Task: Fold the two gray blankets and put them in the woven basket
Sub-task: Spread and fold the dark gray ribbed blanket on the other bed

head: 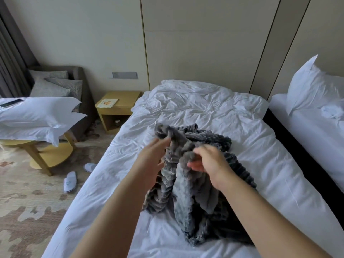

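A crumpled gray ribbed blanket (188,198) lies in a heap on the white bed (214,112), partly lifted. My left hand (150,159) holds a raised fold of it near the top left, the thumb against the cloth. My right hand (208,162) pinches another fold just to the right, fingers curled round the fabric. Darker gray cloth (236,164) lies under and behind the raised part; whether it is a second blanket I cannot tell. No woven basket is in view.
A second bed with a white pillow (312,86) stands at the right across a dark gap. Left of the bed are a yellow nightstand (119,107), a round table bearing pillows (37,112), a gray armchair (74,84) and white slippers (70,181) on the carpet.
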{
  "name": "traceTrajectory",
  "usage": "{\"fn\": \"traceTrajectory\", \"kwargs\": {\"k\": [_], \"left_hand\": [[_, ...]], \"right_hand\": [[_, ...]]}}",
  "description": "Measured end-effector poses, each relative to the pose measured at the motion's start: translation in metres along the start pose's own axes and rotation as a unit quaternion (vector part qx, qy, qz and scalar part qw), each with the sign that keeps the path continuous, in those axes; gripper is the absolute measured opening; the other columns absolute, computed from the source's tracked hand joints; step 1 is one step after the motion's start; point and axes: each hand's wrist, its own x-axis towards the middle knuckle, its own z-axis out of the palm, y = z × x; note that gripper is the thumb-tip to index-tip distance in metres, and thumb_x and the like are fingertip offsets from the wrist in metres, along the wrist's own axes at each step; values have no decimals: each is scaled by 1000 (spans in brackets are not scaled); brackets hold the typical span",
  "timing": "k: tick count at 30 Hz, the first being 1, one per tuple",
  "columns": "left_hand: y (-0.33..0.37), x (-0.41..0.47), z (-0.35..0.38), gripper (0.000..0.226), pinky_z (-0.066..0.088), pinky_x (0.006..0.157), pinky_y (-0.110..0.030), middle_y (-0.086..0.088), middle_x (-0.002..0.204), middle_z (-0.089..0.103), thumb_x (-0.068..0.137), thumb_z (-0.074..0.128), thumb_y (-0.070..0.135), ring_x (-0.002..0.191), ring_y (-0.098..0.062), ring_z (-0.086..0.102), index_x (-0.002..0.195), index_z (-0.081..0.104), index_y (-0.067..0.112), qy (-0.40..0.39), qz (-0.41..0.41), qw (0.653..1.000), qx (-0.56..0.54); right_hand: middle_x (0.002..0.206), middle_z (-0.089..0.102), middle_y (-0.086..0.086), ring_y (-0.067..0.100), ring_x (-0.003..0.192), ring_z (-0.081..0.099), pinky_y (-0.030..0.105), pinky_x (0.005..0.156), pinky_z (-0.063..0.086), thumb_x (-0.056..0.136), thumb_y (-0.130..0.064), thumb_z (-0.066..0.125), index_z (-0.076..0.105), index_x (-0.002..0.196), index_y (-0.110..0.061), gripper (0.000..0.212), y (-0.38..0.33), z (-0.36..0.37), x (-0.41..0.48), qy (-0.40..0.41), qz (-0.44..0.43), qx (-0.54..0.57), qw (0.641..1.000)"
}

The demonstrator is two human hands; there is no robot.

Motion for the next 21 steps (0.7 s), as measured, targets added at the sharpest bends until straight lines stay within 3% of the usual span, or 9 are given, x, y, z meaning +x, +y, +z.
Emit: {"fn": "traceTrajectory", "kwargs": {"k": [2, 4, 6, 8, 10, 14, 16, 18, 21], "left_hand": [[-17, -3, -1, 103, 38, 107, -45, -6, 145, 45, 59, 72, 64, 127, -25, 46, 145, 37, 19, -58, -35, 987, 144], [-34, -8, 8, 111, 46, 100, -33, 1, 138, 54, 54, 78, 64, 119, -16, 55, 146, 35, 20, -99, -63, 972, 203], [-54, -2, 17, 57, 52, 70, -11, 15, 95, 74, 73, 77, 47, 84, 3, 68, 118, 61, 15, -87, -31, 971, 220], [-62, 4, 25, 11, 55, 56, -17, 7, 67, 73, 89, 65, 28, 62, -5, 69, 85, 67, 18, -28, 8, 976, 215], [-61, 12, 25, 19, 56, 53, -28, -2, 64, 70, 95, 54, 18, 55, -14, 66, 80, 65, 14, 37, -2, 991, 127], [-39, 18, 11, 22, 40, 34, -16, 1, 43, 55, 100, 43, 14, 31, -10, 50, 81, 52, 5, 62, -71, 986, -137], [-27, 17, 4, 27, 50, 40, -20, -2, 48, 58, 101, 39, 15, 39, -12, 57, 80, 52, 3, 41, -94, 965, -243], [-17, 14, -1, 33, 58, 62, -34, -12, 69, 68, 101, 37, 17, 64, -21, 68, 92, 61, -3, 1, -107, 953, -285], [-13, 9, 2, 40, 52, 42, -22, -10, 49, 65, 99, 37, 16, 45, -13, 65, 73, 64, 3, -11, -87, 959, -268]], "right_hand": [[73, 74, 4, 13, 52, 64, 23, 51, 52, 92, -12, 49, 66, 79, -10, 21, -29, -3, -3, -16, -55, 61, 997], [67, 69, 3, 12, 52, 62, 24, 53, 52, 91, -9, 48, 64, 75, -11, 23, -56, -1, -10, -54, -101, 141, 983], [65, 65, 1, 11, 53, 60, 23, 54, 52, 90, -10, 49, 63, 76, -12, 19, -72, 3, -18, -94, -131, 203, 966], [71, 68, -1, 11, 62, 64, 23, 61, 54, 92, -14, 50, 64, 82, -15, 17, -76, 4, -22, -108, -153, 179, 966], [89, 71, -3, 13, 84, 68, 27, 76, 54, 97, -19, 48, 66, 93, -21, 18, -65, -1, -22, -108, -139, 94, 980], [108, 67, -1, 18, 106, 60, 36, 96, 45, 91, -40, 58, 63, 95, -28, 14, -20, -16, -23, -101, -26, -54, 993], [109, 68, -7, 13, 108, 60, 32, 99, 44, 75, -60, 67, 64, 97, -36, 33, 3, -19, -30, -147, 8, -80, 986], [114, 66, -19, 0, 110, 59, 26, 100, 42, 63, -63, 74, 58, 107, -51, 48, 20, -17, -39, -238, 17, -81, 968], [128, 38, -40, -17, 121, 35, 27, 108, 30, 58, -63, 79, 30, 119, -72, 79, 40, -7, -48, -290, 15, -193, 937]]}}
